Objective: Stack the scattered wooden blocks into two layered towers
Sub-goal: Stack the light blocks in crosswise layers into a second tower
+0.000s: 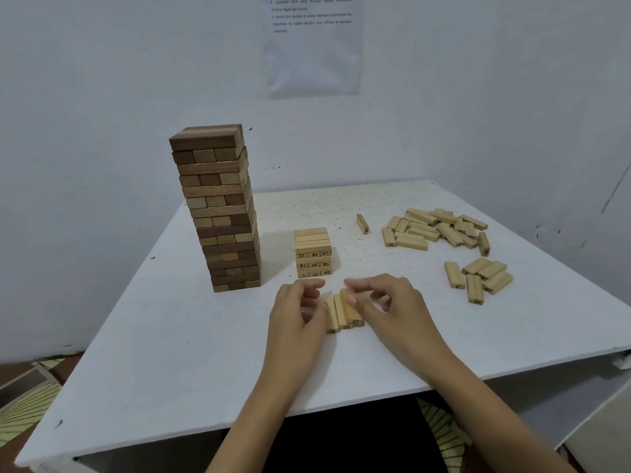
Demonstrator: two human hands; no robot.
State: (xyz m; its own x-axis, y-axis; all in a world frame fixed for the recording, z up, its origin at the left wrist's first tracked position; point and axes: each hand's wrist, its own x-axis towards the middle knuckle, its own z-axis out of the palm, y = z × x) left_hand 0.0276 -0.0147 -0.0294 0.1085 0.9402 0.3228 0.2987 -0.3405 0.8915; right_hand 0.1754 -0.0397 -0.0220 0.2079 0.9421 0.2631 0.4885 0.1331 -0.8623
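A tall tower of dark brown blocks [223, 213] stands at the left of the white table [170, 336]. To its right is a short tower of pale numbered blocks [313, 253]. In front of that short tower lie three pale blocks [341, 314] side by side on the table. My left hand [297, 310] presses against their left side and my right hand [386, 302] grips them from the right and top. Loose pale blocks lie in a heap [437, 228] at the back right, with a smaller group [481, 276] nearer.
A single pale block [362, 223] lies alone between the short tower and the heap. A paper sheet with printed text [312, 42] hangs on the wall behind. The table's front edge is close to my body.
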